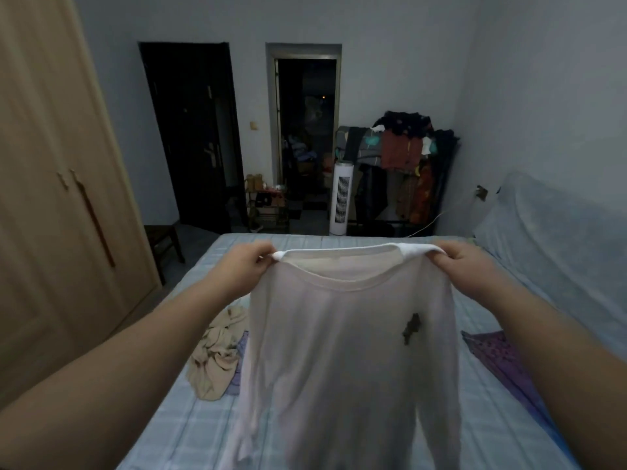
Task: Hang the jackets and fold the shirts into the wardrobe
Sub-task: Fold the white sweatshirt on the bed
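Observation:
A white long-sleeved shirt (346, 351) with a small dark motif on the chest hangs in front of me over the bed. My left hand (242, 269) pinches its left shoulder, and my right hand (470, 266) pinches its right shoulder, so the neckline is stretched wide between them. The sleeves and hem hang down out of the frame's bottom. The wardrobe (51, 198) of light wood stands at the left with its doors closed.
The bed (190, 429) has a pale blue checked sheet. On it lie a crumpled beige garment (217, 357) at the left and a purple patterned cloth (502, 357) at the right. Beyond the bed stand a white tower fan (342, 198), a loaded clothes rack (403, 164) and a small stool (164, 239).

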Demonstrator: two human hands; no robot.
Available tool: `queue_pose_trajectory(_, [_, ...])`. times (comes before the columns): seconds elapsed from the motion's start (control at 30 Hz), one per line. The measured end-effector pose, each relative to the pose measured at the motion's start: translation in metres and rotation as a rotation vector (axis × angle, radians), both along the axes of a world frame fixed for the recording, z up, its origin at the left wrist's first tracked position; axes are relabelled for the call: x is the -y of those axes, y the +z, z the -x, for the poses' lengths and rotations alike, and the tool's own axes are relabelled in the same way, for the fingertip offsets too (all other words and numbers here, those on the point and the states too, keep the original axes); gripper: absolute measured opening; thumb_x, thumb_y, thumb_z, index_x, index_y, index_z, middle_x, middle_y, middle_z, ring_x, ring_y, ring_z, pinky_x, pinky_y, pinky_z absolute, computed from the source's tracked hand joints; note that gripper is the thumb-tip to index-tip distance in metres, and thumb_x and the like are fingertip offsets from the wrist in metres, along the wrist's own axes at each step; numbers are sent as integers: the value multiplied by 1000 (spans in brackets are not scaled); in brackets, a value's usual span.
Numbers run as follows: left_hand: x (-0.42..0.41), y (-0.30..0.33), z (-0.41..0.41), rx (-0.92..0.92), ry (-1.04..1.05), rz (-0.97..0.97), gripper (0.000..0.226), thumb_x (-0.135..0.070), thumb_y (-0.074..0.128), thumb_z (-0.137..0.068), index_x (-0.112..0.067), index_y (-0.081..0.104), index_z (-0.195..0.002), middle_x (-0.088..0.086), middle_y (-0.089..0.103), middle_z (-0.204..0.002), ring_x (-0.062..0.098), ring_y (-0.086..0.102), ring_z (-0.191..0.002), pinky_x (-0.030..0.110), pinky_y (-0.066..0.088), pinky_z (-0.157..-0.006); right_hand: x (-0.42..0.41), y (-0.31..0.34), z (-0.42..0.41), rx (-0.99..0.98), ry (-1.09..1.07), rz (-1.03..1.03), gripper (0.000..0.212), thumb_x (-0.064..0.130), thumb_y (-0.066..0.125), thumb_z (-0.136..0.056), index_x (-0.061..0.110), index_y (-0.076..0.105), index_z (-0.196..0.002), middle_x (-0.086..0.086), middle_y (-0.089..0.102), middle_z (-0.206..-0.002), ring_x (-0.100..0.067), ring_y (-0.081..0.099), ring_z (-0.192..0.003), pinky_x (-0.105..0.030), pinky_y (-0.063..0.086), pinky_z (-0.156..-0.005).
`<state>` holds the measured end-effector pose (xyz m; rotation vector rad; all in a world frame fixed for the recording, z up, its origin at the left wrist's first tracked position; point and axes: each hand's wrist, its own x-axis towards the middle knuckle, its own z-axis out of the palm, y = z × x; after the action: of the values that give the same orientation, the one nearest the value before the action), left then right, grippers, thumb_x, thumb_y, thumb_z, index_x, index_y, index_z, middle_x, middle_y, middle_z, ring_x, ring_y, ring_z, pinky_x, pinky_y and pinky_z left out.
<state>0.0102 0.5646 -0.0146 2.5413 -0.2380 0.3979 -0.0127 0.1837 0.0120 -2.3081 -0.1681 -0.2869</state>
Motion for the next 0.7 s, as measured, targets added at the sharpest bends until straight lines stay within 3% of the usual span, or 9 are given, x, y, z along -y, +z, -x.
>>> queue_pose_trajectory(0.13, [24,-4,-11,1,118,152,20,-22,48,-101,-17,68,-100,-2,62,-96,19,58,-95,34,46,-78,6,-14,-7,39,-55,-165,21,20,46,-103,21,67,-105,2,64,-101,-22,58,-100,-34,42,-80])
queue_pose_trajectory(0.3, [54,-13,-9,-87,124,443,24,-28,41,-103,-17,59,-91,0,56,-87,20,53,-86,32,38,-67,23,-29,-24,63,-185,-113,23,28,50,-100,14,68,-97,-6,67,-92,-29,60,-89,-36,44,-72])
queue_pose_trajectory(0.37, [53,-12,0,-124,22,310,15,-34,50,-100,-21,56,-94,-6,55,-87,15,54,-82,26,38,-65,35,-31,-26,140,-272,-88,22,33,51,-99,16,65,-94,-3,63,-86,-27,58,-85,-36,40,-70])
queue_pose_trajectory(0.43, [46,-11,7,-165,-100,19,16,-35,61,-94,-27,55,-106,-14,56,-95,9,55,-87,19,36,-66,47,-34,-26,206,-300,-47,21,39,48,-99,25,59,-89,6,58,-79,-21,54,-77,-35,37,-65])
queue_pose_trajectory(0.5, [39,-15,3,-139,-138,-150,14,-29,65,-91,-27,56,-102,-10,56,-95,14,55,-91,22,35,-67,57,-37,-26,274,-274,68,27,41,42,-101,27,53,-81,7,54,-74,-17,51,-69,-34,33,-58])
queue_pose_trajectory(0.57, [31,-24,-3,-71,-76,-194,10,-29,65,-91,-26,56,-89,-4,54,-90,19,54,-88,29,33,-68,60,-42,-27,315,-248,140,31,38,39,-102,24,52,-78,5,53,-74,-17,49,-69,-33,31,-56])
queue_pose_trajectory(0.7, [29,-54,-7,-93,211,-54,20,-25,56,-96,-15,61,-80,5,62,-83,26,57,-83,34,35,-62,54,-63,-29,282,-233,-39,28,29,35,-102,22,49,-79,1,53,-77,-18,50,-71,-34,34,-59])
